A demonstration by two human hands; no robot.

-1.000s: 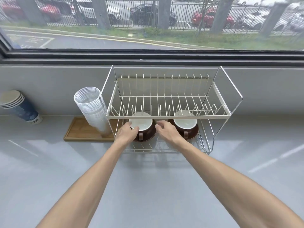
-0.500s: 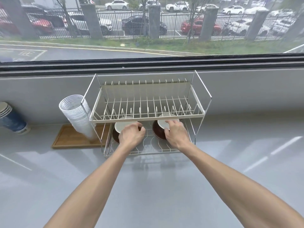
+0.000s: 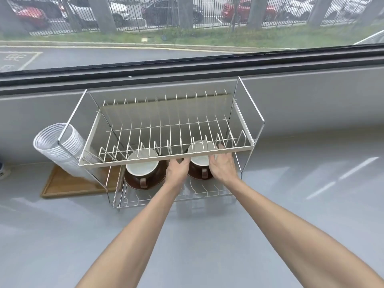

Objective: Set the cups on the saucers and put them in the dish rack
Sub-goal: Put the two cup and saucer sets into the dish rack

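Observation:
A two-tier wire dish rack point(image 3: 166, 161) stands on the grey counter against the wall. Its lower tier holds two brown cups with white insides, each on a brown saucer, handles facing me. The left cup point(image 3: 142, 167) sits on its saucer point(image 3: 133, 183) with no hand on it. The right cup point(image 3: 200, 161) is flanked by both hands, on its saucer point(image 3: 194, 176). My left hand point(image 3: 177, 170) grips its left side and my right hand point(image 3: 223, 167) curls round its right side. The upper tier's front rail hides my fingertips.
A tilted stack of clear plastic cups point(image 3: 60, 150) leans at the rack's left end over a wooden tray point(image 3: 68, 185). A blue paper cup point(image 3: 2, 170) shows at the far left edge. The grey counter point(image 3: 301, 183) spreads to the right and in front.
My left hand has left the left cup and moved right to the right cup. My right hand has shifted to that cup's right side. The head camera has moved closer.

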